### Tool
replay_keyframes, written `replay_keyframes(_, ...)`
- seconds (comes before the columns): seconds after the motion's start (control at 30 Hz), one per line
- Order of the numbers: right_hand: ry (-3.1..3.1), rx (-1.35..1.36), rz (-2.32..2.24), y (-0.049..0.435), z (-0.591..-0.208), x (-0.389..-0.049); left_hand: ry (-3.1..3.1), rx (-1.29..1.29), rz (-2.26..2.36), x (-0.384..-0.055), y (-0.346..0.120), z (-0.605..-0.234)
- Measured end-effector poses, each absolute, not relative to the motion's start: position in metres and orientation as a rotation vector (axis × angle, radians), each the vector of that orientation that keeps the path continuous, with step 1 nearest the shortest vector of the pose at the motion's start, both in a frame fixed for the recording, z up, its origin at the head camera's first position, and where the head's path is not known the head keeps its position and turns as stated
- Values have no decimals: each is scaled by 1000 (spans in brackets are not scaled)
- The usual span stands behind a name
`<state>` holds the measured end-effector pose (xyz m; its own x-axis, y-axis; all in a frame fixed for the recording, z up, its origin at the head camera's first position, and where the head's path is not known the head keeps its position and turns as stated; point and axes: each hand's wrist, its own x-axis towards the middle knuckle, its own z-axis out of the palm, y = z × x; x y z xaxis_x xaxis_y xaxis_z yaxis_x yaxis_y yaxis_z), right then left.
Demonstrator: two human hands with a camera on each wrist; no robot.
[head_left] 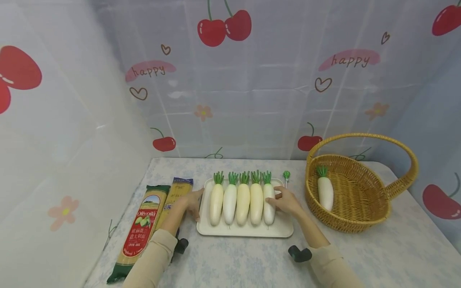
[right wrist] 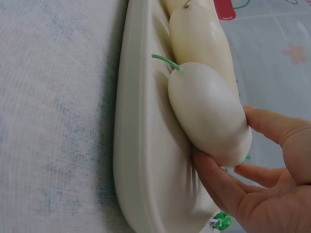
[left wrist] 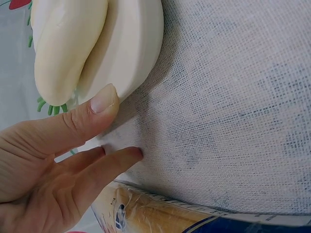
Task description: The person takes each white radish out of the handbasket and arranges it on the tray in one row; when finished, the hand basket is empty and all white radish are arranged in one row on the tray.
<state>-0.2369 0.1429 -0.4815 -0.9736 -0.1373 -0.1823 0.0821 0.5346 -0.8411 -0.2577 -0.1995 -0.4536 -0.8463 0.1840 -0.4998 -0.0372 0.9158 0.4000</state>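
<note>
Several white radishes with green tops lie side by side on a cream tray (head_left: 245, 232). My right hand (head_left: 286, 202) holds the rightmost radish (head_left: 268, 214) between thumb and fingers; in the right wrist view that radish (right wrist: 206, 107) rests in the tray, its thin green root tip towards the camera. At the tray's left edge is my left hand (head_left: 192, 202). Its thumb (left wrist: 104, 99) lies against the tray rim in the left wrist view, and its other fingers are spread above the cloth, gripping nothing.
A wicker basket (head_left: 347, 226) with a tall handle stands at the right, one white radish (head_left: 325, 194) inside. Left of the tray lie a red-labelled spaghetti pack (head_left: 142, 228) and a yellow-and-blue pasta pack (head_left: 180, 190). A green-topped lollipop (head_left: 286, 175) lies behind the tray's right corner.
</note>
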Motion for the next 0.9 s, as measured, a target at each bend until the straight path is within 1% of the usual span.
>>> replay_keyframes(0.63, 2586, -58, -1368, 136, -481, -235, 2534, 123, 523, -259, -200, -455)
replay_keyframes(0.9, 2612, -173, -1288, 141, -473, -232, 2519, 112, 536, -261, -201, -458)
